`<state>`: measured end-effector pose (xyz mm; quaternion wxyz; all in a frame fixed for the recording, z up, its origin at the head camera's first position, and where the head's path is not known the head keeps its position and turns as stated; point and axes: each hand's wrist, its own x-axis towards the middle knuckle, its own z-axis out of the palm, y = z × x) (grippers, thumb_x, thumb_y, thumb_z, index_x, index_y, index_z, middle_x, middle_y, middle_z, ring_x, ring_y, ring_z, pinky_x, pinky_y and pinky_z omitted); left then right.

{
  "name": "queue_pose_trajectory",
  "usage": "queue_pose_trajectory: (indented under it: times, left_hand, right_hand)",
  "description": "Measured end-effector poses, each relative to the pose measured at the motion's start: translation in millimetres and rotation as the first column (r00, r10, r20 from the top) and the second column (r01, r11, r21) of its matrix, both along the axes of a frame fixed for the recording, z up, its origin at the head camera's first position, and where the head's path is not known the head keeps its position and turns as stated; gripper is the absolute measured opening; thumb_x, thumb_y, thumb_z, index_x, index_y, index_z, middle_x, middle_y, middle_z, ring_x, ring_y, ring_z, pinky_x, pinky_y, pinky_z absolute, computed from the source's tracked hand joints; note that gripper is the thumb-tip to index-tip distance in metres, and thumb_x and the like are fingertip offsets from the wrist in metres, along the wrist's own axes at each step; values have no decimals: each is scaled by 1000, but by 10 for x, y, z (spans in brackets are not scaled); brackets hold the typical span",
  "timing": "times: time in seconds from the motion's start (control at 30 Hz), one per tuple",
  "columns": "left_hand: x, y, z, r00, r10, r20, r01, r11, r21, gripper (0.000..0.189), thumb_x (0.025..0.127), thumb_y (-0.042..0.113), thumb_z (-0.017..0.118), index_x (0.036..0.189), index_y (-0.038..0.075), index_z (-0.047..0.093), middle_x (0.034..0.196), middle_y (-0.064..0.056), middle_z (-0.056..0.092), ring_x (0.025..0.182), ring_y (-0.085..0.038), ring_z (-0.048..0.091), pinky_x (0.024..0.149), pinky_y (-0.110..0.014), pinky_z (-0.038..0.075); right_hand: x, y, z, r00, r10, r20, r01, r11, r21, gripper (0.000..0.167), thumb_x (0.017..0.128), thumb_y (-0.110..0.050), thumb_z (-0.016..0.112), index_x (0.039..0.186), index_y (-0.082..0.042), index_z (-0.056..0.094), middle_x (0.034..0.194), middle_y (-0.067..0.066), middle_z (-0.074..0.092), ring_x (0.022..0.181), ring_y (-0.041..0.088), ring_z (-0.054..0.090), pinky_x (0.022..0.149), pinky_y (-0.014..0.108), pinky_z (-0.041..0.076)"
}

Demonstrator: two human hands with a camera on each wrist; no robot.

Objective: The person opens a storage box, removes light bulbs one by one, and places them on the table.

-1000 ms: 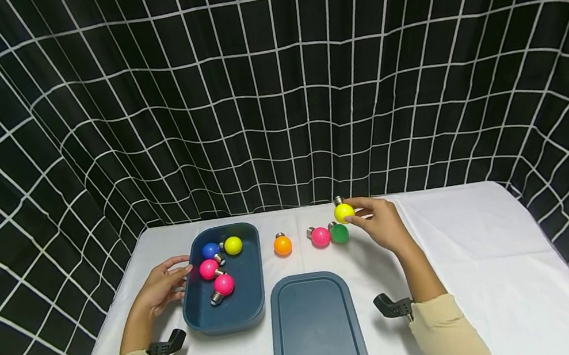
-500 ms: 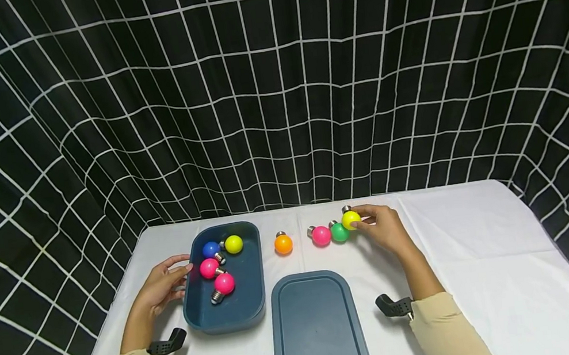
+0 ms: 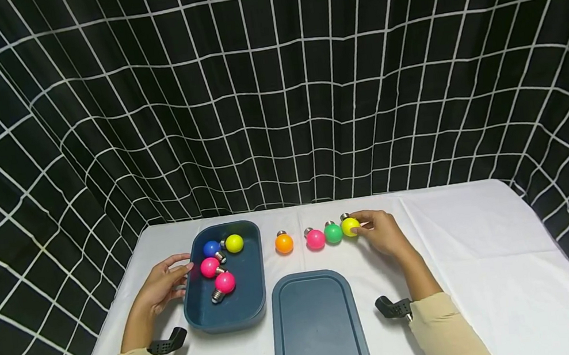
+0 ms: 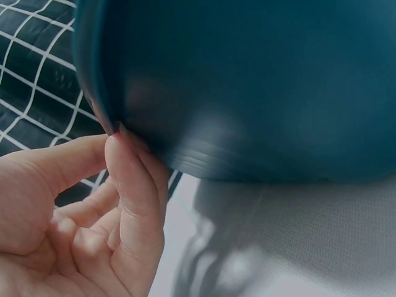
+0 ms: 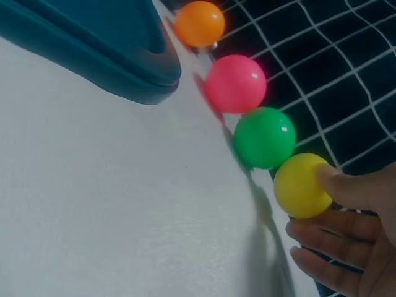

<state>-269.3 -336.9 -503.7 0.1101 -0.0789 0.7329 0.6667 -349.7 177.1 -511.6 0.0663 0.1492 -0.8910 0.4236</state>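
My right hand (image 3: pixel 381 232) pinches a yellow light bulb (image 3: pixel 350 228) between thumb and fingers, its metal base pointing to the back. That bulb sits right beside a green bulb (image 3: pixel 333 232), with a pink bulb (image 3: pixel 315 239) on the green one's other side; the right wrist view shows this row closely. An orange bulb (image 3: pixel 284 243) stands apart to the left. My left hand (image 3: pixel 162 284) pinches the rim of a dark blue bin (image 4: pixel 247 93) at its left side. Inside the bin lie a blue bulb (image 3: pixel 211 249), a yellow bulb (image 3: pixel 234 243) and two pink bulbs (image 3: pixel 225 282).
A flat blue-grey lid (image 3: pixel 317 324) lies in front of the row, right of the bin. White cloth (image 3: pixel 507 270) covers the table. Behind and at both sides hangs a black curtain (image 3: pixel 278 114) with a white grid.
My right hand has lowered the yellow bulb to the right end of the row. The pink and green bulbs have shifted slightly left. My left hand stays at the bin's rim.
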Motion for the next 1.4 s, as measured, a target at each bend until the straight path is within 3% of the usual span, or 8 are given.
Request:
queue_pose_trajectory:
  times: [0.37, 0.87, 1.17, 1.4]
  left_hand:
    - [6, 23, 25, 1000, -2, -6, 2, 1000, -8, 54, 101, 19, 65, 147, 1, 42, 82, 2, 66, 65, -8, 58, 52, -21, 56]
    - [5, 25, 25, 1000, -2, -12, 2, 1000, -9, 54, 102, 18, 64, 147, 0, 41, 84, 1, 68, 66, -8, 61, 53, -23, 57]
    - [2, 19, 22, 1000, -1, -5, 1, 1000, -21, 55, 102, 19, 64, 148, 1, 40, 84, 1, 68, 66, -8, 60, 53, -23, 57]
    - [-11, 1, -4, 1000, 3, 1, -3, 1000, -18, 55, 102, 19, 64, 148, 1, 40, 83, 1, 67, 65, -8, 59, 53, -23, 57]
  right_hand:
    - [15, -83, -37, 999, 34, 24, -35, 998, 45, 34, 91, -5, 74, 123, 6, 68, 116, 22, 71, 96, 37, 71, 88, 50, 56]
    - [23, -90, -27, 999, 25, 25, -26, 999, 23, 41, 91, -10, 75, 127, 8, 65, 116, 26, 70, 98, 41, 71, 88, 53, 56]
    - [48, -50, 73, 1000, 9, 25, -10, 999, 33, 38, 94, -12, 72, 127, 6, 65, 119, 24, 69, 98, 39, 71, 90, 53, 54]
    - [98, -64, 255, 1000, 2, -10, -2, 1000, 30, 39, 94, -13, 73, 127, 6, 66, 121, 23, 69, 103, 42, 69, 92, 56, 53]
